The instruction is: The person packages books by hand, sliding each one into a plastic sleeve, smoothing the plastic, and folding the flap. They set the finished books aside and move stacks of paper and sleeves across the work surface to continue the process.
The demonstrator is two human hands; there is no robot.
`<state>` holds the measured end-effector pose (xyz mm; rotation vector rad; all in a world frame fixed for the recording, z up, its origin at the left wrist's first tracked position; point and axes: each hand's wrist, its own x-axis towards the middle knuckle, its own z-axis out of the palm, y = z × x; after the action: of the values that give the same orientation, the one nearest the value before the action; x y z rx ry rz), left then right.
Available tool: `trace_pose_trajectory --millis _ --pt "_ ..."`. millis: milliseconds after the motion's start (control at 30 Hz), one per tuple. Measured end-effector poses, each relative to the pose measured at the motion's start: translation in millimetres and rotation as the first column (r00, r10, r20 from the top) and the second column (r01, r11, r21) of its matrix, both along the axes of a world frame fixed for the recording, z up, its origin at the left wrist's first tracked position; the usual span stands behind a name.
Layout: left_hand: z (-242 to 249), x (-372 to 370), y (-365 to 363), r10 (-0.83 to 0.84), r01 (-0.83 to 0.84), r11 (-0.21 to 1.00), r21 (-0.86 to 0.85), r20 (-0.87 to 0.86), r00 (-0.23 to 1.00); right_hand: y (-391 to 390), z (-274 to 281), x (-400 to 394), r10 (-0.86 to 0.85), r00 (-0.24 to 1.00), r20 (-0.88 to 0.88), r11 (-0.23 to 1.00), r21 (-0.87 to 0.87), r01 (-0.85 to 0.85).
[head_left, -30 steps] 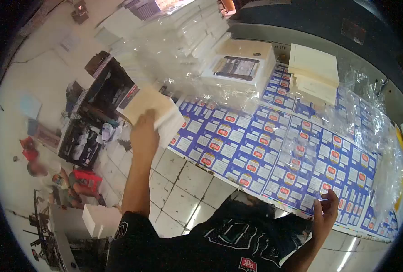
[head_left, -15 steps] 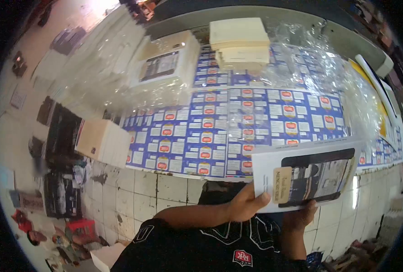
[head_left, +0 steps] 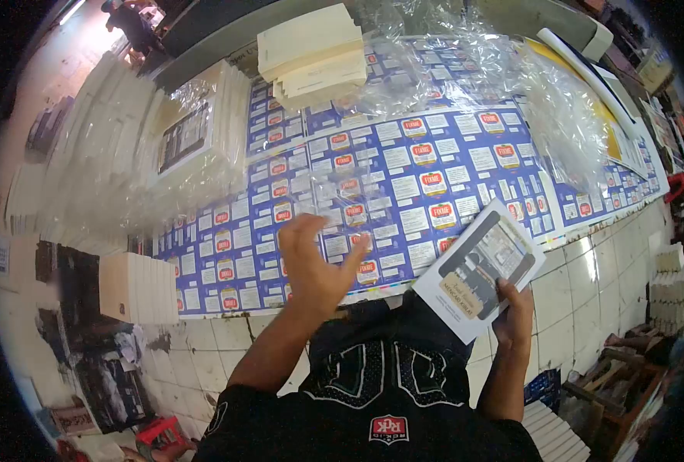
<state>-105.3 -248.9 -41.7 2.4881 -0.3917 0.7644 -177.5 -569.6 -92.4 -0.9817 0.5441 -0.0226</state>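
In my right hand [head_left: 516, 312] is a white paperback book [head_left: 477, 269], gripped at its lower right edge with the thumb on the cover. The book is tilted, and its cover carries a dark-framed picture and a tan label. My left hand [head_left: 315, 266] hovers over the table with its fingers curved and apart, holding nothing. Beneath and just beyond those fingertips lies what looks like a clear plastic sleeve [head_left: 350, 189]. It rests on blue printed sheets [head_left: 404, 165] with red labels that cover the tabletop.
Plastic-wrapped books [head_left: 196, 138] stand stacked at the left. A smaller book stack [head_left: 138, 286] sits at the near left corner. Cream paper blocks [head_left: 311, 50] lie at the back, beside crumpled clear plastic [head_left: 561, 115]. Another person [head_left: 132, 27] is in the far background.
My left hand has let go of the book and moved left over the printed sheets. The book, now in my right hand alone, has tilted. The camera view has shifted.
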Motion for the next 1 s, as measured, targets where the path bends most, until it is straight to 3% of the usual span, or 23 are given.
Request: trace_pose_trajectory --millis 67,100,167,200,233,300,367,433,533,567,633,667,767,933,1000 --pt "4.7 18.2 11.6 0.213 -0.208 0.977 -0.047 0.153 0.965 4.1 3.6 -5.1 0.033 0.999 -0.014 0.997 -0.071 -0.034" --pt "11.8 32.7 15.9 0.202 -0.197 0.979 -0.046 0.160 0.966 7.2 3.1 -8.0 0.023 1.000 -0.008 0.997 -0.070 -0.023" --pt "22.7 45.1 21.2 0.307 -0.366 0.903 -0.225 -0.258 0.916 11.1 6.4 -14.9 0.039 0.998 0.043 0.992 -0.118 -0.034" --pt "22.4 43.7 21.2 0.274 -0.375 0.906 -0.198 -0.403 0.873 13.5 15.0 -14.7 0.079 0.990 0.120 0.990 -0.124 -0.064" --pt "19.5 41.2 20.5 0.274 -0.376 0.905 -0.200 -0.401 0.874 16.1 19.9 -14.0 0.081 0.989 0.123 0.990 -0.126 -0.065" --pt "7.3 33.2 17.5 0.089 -0.256 0.919 -0.300 -0.474 0.876 26.6 27.5 -14.3 0.323 0.939 0.118 0.942 -0.137 -0.307" --pt "-1.4 25.8 15.6 0.066 -0.193 0.932 -0.305 -0.382 0.922 52.1 43.4 -7.5 0.448 0.884 0.138 0.891 -0.158 -0.426" --pt "-8.5 12.2 17.8 0.051 -0.060 0.998 -0.028 -0.245 0.968 71.2 51.1 0.1 0.570 0.801 0.181 0.815 -0.243 -0.525" --pt "-14.5 -10.3 17.4 0.009 -0.014 1.000 -0.014 -0.277 0.961 86.7 60.7 11.4 0.659 0.734 0.162 0.738 -0.330 -0.589" --pt "-16.0 -17.0 16.0 0.018 -0.023 1.000 -0.015 -0.276 0.961 87.3 57.2 14.7 0.667 0.728 0.162 0.731 -0.331 -0.596" --pt "-18.2 -29.4 11.8 0.035 -0.116 0.977 -0.181 -0.400 0.916 84.4 41.4 21.3 0.565 0.818 0.107 0.823 -0.148 -0.549" --pt "-17.2 -33.5 10.3 0.040 -0.143 0.974 -0.176 -0.487 0.873 83.4 35.8 24.2 0.522 0.847 0.103 0.852 -0.109 -0.512" --pt "-39.2 -37.8 16.9 0.019 -0.083 0.987 -0.135 -0.419 0.908 85.8 22.2 32.7 0.415 0.902 0.117 0.910 -0.045 -0.412" --pt "-50.4 -48.1 20.8 0.076 -0.170 0.964 -0.204 -0.402 0.912 88.6 12.0 38.1 0.285 0.958 0.045 0.958 0.024 -0.286" --pt "-54.7 -52.1 24.6 0.019 -0.087 0.980 -0.182 -0.346 0.938 91.7 13.9 38.8 0.285 0.957 0.052 0.958 0.021 -0.287"
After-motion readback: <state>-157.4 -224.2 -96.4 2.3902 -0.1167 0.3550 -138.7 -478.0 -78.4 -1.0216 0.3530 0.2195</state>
